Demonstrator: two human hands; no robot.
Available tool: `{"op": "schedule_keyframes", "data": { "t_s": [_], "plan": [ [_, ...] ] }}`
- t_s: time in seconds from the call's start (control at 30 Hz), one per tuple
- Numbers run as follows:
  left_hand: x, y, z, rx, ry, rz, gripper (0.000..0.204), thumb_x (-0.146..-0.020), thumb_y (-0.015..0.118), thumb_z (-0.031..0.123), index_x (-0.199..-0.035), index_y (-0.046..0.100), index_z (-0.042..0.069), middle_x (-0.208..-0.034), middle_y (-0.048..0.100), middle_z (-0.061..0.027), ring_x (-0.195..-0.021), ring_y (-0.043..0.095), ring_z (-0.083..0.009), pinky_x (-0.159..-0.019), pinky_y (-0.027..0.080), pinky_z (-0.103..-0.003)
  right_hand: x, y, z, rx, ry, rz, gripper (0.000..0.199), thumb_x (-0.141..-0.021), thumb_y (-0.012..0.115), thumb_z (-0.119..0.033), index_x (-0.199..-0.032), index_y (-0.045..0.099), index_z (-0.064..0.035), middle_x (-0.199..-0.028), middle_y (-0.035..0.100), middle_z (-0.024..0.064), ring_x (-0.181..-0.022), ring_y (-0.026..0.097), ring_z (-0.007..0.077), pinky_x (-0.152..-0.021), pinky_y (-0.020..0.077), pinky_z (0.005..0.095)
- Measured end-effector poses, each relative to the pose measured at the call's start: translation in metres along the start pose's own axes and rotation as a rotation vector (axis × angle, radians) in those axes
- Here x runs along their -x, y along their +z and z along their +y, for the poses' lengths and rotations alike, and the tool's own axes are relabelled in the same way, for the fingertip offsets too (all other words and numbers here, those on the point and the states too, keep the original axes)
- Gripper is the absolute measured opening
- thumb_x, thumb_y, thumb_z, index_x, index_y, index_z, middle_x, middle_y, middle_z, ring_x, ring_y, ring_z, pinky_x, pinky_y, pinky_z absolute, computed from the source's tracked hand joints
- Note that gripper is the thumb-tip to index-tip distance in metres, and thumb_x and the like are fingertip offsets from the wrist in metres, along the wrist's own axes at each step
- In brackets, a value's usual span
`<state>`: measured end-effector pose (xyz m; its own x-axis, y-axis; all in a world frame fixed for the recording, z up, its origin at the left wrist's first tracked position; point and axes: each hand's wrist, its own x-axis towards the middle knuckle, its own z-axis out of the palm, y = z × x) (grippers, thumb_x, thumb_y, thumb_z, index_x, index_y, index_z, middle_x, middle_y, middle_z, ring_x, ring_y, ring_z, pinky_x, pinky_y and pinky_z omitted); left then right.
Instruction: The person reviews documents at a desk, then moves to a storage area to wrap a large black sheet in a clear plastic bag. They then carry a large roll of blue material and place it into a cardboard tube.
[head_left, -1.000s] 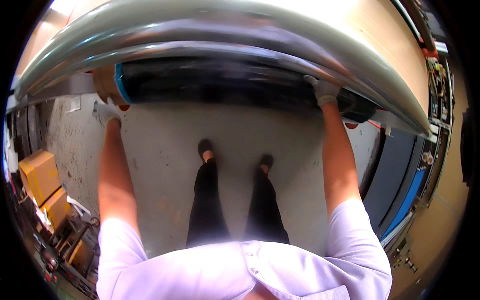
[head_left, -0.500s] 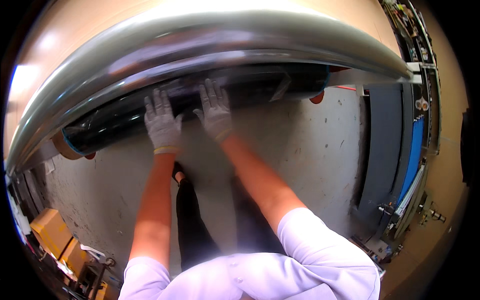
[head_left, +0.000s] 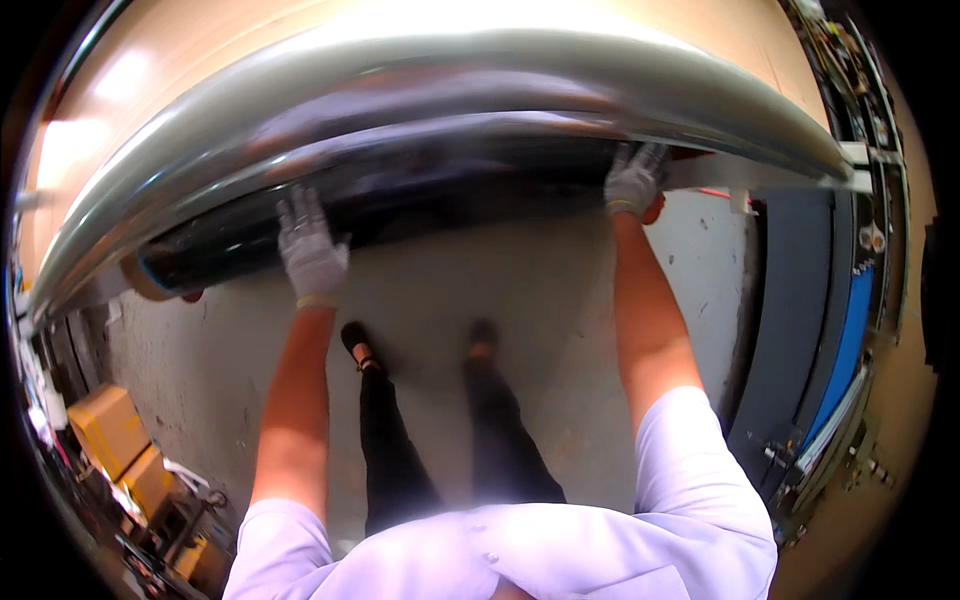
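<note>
A long black roll (head_left: 400, 215) is seen lying crosswise at waist height, just under a broad shiny curved sheet (head_left: 450, 90) and above a grey concrete floor (head_left: 560, 300). The left hand (head_left: 310, 250), gloved in white, is laid flat on the roll's near face with fingers spread, not closed around anything. The right hand (head_left: 633, 180), also gloved, is set against the roll near its right end; whether its fingers curl over the edge cannot be told. For smoothing or seating the roll well, even pressure from both palms is judged advisable, with hands kept well apart. Yellow boxes (head_left: 105, 430) are noted at lower left.
</note>
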<state>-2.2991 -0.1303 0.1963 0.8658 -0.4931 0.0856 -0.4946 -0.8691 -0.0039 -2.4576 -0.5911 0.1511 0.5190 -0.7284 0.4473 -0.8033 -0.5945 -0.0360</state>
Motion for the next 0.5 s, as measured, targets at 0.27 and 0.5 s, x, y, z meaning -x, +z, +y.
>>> {"op": "schedule_keyframes", "data": {
  "t_s": [0.27,0.5],
  "plan": [
    [-0.006,-0.015,-0.015,0.187,-0.015,-0.034,0.088,-0.075,0.070,0.031,-0.148,0.026,0.008,-0.155,0.022,-0.0122,-0.140,0.022,-0.0388,-0.103,0.032,-0.050,0.153,-0.080,-0.218,-0.354,-0.551,-0.218,0.081,-0.088,0.056,-0.039,-0.147,0.020,0.0021,-0.154,0.014,0.0226,-0.142,0.014,0.0409,-0.114,0.0123,0.0542],
    [-0.002,-0.041,-0.085,0.540,-0.085,0.175,0.050,-0.080,0.062,0.016,-0.128,0.052,0.006,-0.136,0.047,-0.0155,-0.125,0.044,-0.0346,-0.098,0.041,-0.043,0.194,-0.122,-0.365,-0.387,-0.751,-0.318,0.092,-0.083,0.060,-0.048,-0.147,0.018,0.0021,-0.155,0.011,0.0225,-0.142,0.012,0.0428,-0.114,0.0126,0.0553]
  ]
}}
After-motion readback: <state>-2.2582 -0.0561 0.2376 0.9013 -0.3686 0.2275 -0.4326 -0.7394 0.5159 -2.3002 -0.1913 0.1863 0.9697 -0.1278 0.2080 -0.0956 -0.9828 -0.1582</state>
